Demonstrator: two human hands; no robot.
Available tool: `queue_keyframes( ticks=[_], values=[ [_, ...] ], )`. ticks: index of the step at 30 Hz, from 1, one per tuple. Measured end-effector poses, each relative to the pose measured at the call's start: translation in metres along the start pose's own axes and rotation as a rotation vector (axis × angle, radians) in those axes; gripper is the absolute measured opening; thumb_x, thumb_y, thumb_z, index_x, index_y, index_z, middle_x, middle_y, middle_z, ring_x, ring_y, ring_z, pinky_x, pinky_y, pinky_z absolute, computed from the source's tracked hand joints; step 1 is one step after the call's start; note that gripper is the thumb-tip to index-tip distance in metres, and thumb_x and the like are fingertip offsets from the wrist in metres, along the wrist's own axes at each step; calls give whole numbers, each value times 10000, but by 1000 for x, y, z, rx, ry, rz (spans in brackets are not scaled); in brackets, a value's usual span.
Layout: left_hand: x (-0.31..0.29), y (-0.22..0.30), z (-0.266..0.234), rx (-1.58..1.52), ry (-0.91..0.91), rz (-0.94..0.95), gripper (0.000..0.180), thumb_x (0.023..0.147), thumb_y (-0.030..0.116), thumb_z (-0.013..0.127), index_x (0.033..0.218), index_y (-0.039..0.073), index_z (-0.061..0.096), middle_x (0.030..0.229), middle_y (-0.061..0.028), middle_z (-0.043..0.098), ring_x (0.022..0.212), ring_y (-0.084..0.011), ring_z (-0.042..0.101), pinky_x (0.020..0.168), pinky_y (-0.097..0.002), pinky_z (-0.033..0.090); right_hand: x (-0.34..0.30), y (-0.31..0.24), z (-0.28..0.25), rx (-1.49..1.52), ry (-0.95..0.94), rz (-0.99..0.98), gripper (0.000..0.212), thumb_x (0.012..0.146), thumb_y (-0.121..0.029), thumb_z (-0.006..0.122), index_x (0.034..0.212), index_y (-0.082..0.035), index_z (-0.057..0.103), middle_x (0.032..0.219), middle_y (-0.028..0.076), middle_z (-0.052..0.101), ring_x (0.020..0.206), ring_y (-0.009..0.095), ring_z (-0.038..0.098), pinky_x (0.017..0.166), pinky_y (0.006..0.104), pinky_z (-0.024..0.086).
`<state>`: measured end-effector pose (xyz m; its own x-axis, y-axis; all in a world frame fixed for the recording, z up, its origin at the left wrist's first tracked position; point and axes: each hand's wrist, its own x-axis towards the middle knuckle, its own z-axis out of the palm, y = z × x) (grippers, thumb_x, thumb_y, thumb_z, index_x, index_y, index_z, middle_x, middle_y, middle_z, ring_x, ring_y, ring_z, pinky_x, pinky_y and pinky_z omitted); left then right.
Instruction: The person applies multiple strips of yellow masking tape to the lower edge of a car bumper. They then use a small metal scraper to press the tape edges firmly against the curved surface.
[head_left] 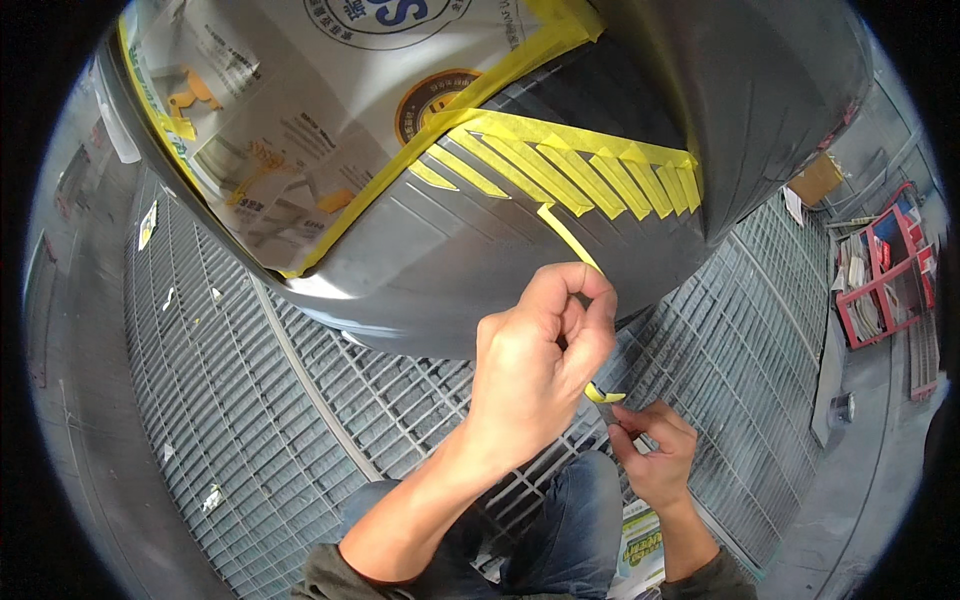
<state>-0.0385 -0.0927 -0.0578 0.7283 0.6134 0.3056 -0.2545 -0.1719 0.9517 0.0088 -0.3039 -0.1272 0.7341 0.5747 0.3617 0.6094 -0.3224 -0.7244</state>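
My left hand (530, 350) pinches the lower end of a narrow strip of yellow masking tape (572, 240). The strip's upper end meets the dark grey, ribbed car bumper (440, 280). Just above it, a row of slanted yellow tape strips (590, 175) covers several ribs. Lower and to the right, my right hand (660, 450) is closed, thumb and finger gripping a slim grey piece (606, 409). A short curled bit of yellow tape (604, 395) sits at its tip. The exact kind of the grey piece is too small to tell.
Printed masking sheet (290, 130), edged with yellow tape, covers the upper left panel. Beneath is a metal grating floor (240, 390) with scattered scraps. A red rack (885, 275) of papers stands at right, near a cardboard piece (815, 180). A printed package (640, 550) lies by my legs.
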Motion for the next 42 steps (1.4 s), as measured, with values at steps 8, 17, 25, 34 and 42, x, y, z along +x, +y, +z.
queue_keyframes(
  ticks=[8, 17, 25, 34, 42],
  values=[
    [-4, 3, 13, 68, -95, 209, 101, 1014, 24, 714, 1094, -7, 659, 668, 44, 572, 591, 2, 479, 549, -213, 422, -2, 1, -1, 18, -25, 12, 300, 766, 68, 839, 1048, -31, 834, 800, 99, 726, 663, 186, 703, 625, 292, 558],
    [-7, 10, 1, 64, -124, 16, 121, 967, 31, 728, 993, 23, 610, 637, 31, 539, 588, -26, 481, 523, -245, 417, 8, 6, -22, -110, 92, 44, 261, 778, 66, 803, 1033, 11, 817, 806, 108, 724, 683, 191, 695, 652, 298, 551],
    [6, -12, -20, 130, 129, -42, 322, 908, 36, 723, 698, 10, 480, 578, -112, 495, 526, -155, 466, 532, -344, 429, 25, 9, -30, 92, 193, 108, 242, 817, 71, 796, 1058, 55, 798, 838, 77, 704, 736, 142, 669, 698, 270, 531],
    [17, -16, -28, -96, 188, -171, 36, 919, 1, 687, 940, -12, 660, 674, 21, 550, 646, -36, 497, 609, -242, 444, 92, -48, -14, -33, 167, -197, 275, 811, 88, 813, 1081, 40, 805, 838, 57, 692, 720, 133, 667, 679, 258, 527],
    [13, -10, -27, 232, 108, 92, 110, 840, -54, 711, 923, 17, 712, 808, -29, 593, 687, -109, 570, 639, -270, 464, 164, -96, -3, -163, 177, -686, 351, 766, 129, 805, 1085, -15, 825, 778, 87, 630, 641, 192, 640, 601, 296, 503]
  ],
)
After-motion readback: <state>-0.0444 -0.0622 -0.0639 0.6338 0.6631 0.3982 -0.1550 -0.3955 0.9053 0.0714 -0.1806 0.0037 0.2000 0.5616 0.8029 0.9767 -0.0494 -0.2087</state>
